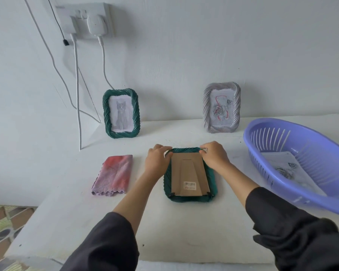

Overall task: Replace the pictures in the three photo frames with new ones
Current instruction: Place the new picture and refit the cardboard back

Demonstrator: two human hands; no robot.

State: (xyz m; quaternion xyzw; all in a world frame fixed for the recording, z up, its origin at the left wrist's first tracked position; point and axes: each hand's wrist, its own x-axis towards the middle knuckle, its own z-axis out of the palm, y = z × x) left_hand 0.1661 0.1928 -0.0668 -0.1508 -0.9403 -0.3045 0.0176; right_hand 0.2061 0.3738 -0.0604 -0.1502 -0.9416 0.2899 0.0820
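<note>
A dark green photo frame (190,198) lies face down in the middle of the white table, its brown cardboard back (189,175) with a barcode sticker facing up. My left hand (157,159) grips the frame's far left corner and my right hand (215,155) grips its far right corner. Against the wall stand two more frames: a green frame (121,113) with a cat picture at the left, and a grey frame (221,107) with a rose picture at the right.
A purple plastic basket (309,153) at the right holds printed pictures (288,169). A folded pink cloth (114,175) lies left of the face-down frame. White cables (77,94) hang from a wall socket (86,18) at the upper left. The table's front edge is near me.
</note>
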